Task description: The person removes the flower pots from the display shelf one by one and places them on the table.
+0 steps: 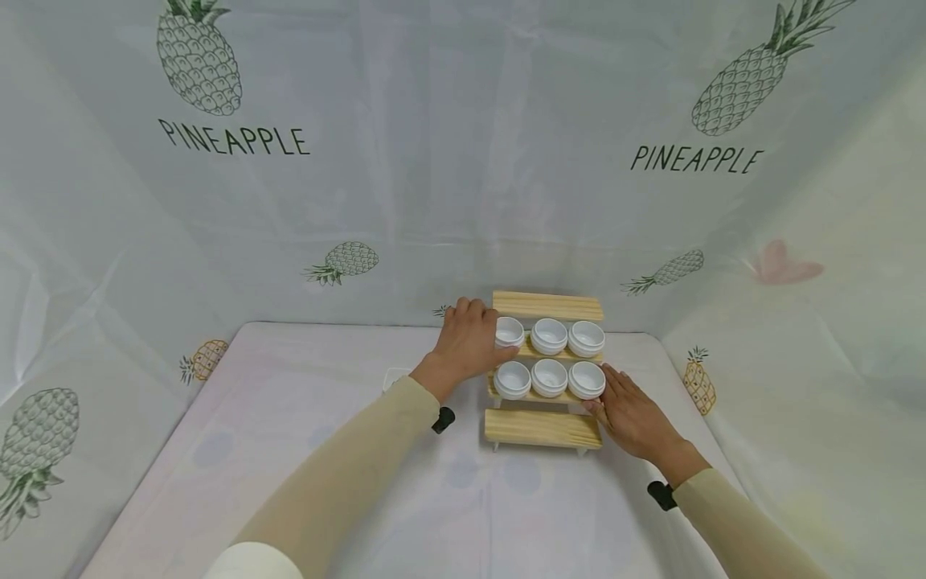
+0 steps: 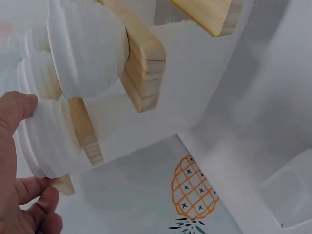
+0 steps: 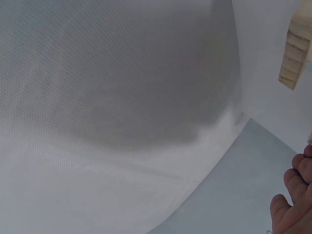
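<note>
A stepped wooden stand (image 1: 542,428) bears small white bowls, three on each of its two middle shelves. My left hand (image 1: 466,342) grips the left bowl (image 1: 510,330) of the upper row. In the left wrist view, the thumb (image 2: 22,105) lies at that bowl's rim and the fingertips curl beneath it. My right hand (image 1: 637,410) is at the stand's right side, its fingers fairly straight and close to the right bowl (image 1: 587,379) of the lower row. In the right wrist view, its fingertips reach a shelf end at the frame's edge.
The stand's top shelf (image 1: 547,305) and bottom shelf bear nothing. A pale cloth (image 1: 463,177) printed with pineapples hangs behind the table (image 1: 289,466) and at both sides. A whitish square-edged thing (image 1: 393,378) lies left of my left wrist.
</note>
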{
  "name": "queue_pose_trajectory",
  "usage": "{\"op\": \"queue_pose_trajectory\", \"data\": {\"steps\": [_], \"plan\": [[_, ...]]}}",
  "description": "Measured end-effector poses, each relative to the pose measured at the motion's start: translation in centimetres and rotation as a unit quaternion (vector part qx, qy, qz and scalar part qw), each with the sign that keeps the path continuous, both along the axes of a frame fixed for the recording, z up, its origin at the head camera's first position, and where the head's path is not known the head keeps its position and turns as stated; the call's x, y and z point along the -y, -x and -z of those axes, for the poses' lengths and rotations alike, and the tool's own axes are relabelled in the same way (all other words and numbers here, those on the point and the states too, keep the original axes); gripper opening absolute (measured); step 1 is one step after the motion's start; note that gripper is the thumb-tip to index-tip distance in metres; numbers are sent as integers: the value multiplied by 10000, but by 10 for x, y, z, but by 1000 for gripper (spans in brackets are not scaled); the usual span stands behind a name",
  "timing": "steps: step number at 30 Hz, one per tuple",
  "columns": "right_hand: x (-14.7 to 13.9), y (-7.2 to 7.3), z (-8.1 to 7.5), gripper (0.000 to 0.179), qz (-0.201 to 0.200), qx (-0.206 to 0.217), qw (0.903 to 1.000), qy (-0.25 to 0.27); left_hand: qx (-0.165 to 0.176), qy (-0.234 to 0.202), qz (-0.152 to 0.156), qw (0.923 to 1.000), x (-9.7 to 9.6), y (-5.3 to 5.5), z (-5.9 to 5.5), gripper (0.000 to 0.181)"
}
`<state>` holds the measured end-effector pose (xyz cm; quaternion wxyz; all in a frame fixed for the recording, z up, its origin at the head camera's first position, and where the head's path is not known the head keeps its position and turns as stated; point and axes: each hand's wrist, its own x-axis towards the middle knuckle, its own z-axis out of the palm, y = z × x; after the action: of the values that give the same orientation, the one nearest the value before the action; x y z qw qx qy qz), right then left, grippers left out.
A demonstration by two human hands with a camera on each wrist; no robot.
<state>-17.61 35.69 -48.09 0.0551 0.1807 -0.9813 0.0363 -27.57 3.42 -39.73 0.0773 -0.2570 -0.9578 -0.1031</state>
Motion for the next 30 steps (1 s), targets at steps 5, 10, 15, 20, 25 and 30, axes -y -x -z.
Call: {"op": "queue_pose_trajectory", "data": {"steps": [5, 10, 15, 20, 25, 30], "plan": [[0, 0, 2, 75, -18, -60, 10000, 56, -145, -164, 95, 9997, 6, 3, 7, 69], [0, 0, 2, 75, 24, 45, 10000, 1, -291, -302, 159, 9990, 16, 4, 13, 78], [1, 1, 1, 75, 43, 121, 9999, -18, -438, -362, 190, 9982, 29, 3, 16, 78], [0, 1, 1, 77, 25, 104, 9999, 41, -585, -352, 205, 9975, 43, -1, 17, 73], [0, 1, 2, 77, -27, -35, 9999, 141, -639, -276, 159, 9974, 58, -6, 22, 71], [1, 1, 1, 76, -35, -35, 9999, 108, -581, -275, 72, 9979, 75, -13, 28, 70]]}}
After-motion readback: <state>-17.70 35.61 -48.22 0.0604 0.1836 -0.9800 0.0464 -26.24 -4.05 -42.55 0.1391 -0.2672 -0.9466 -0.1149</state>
